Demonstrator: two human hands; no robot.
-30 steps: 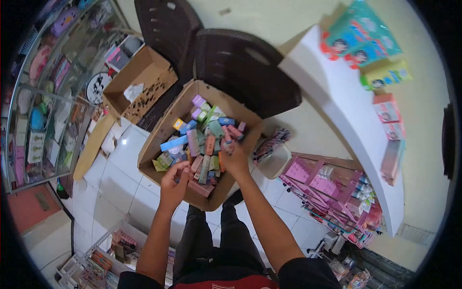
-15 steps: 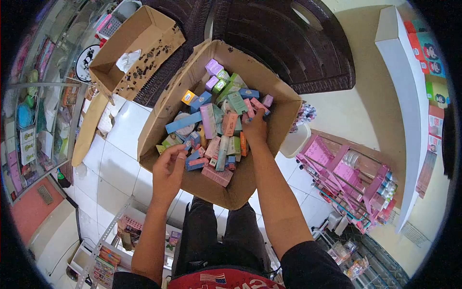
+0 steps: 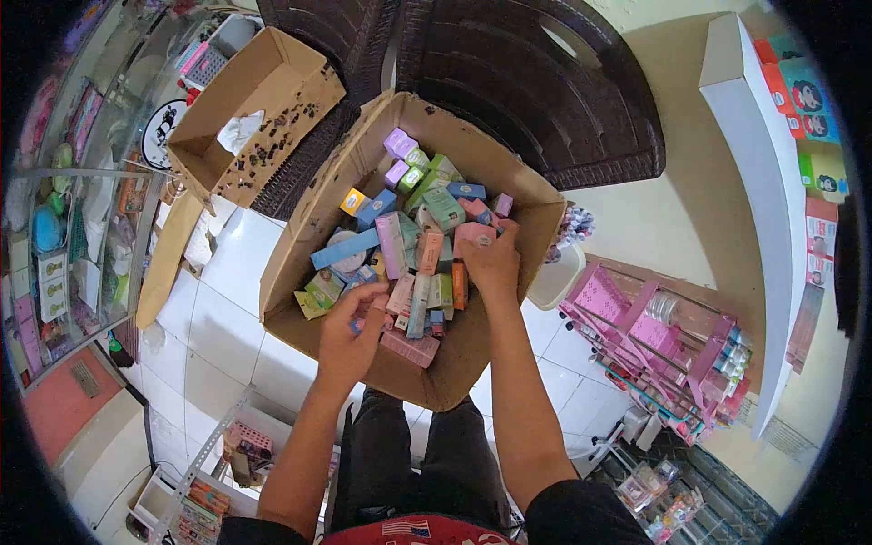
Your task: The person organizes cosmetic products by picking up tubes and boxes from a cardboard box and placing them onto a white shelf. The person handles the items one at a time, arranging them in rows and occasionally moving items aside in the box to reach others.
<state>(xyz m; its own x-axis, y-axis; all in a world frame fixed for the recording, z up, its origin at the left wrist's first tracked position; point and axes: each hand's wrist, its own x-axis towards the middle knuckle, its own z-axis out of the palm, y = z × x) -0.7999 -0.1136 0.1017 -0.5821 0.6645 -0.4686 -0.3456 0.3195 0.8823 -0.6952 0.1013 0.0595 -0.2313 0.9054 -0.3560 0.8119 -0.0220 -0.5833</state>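
Note:
A large cardboard box (image 3: 291, 245) stands in front of me, filled with a jumble of small product boxes. My right hand (image 3: 491, 268) is inside at the right, its fingers closed on a small pink box (image 3: 475, 235). At the lower left of the pile is my left hand (image 3: 350, 338), with its fingers curled in among small blue and pink boxes. What those fingers hold, if anything, is hidden. Between the hands lie an orange-pink box (image 3: 430, 252), a lilac box (image 3: 391, 245) and a larger pink box (image 3: 409, 349). A long blue box (image 3: 344, 249) rests farther left.
Behind the box is a dark brown woven plastic chair (image 3: 536, 91). An open, dark-stained carton (image 3: 300, 118) holds crumpled white paper at the back left. Glass shelves (image 3: 91, 182) line the left side. A pink rolling rack (image 3: 654, 336) and a white bin (image 3: 557, 272) stand right.
My right hand has moved slightly right and now holds up a pink box from the pile. My left hand has shifted right and lower, its fingers curling over the small boxes.

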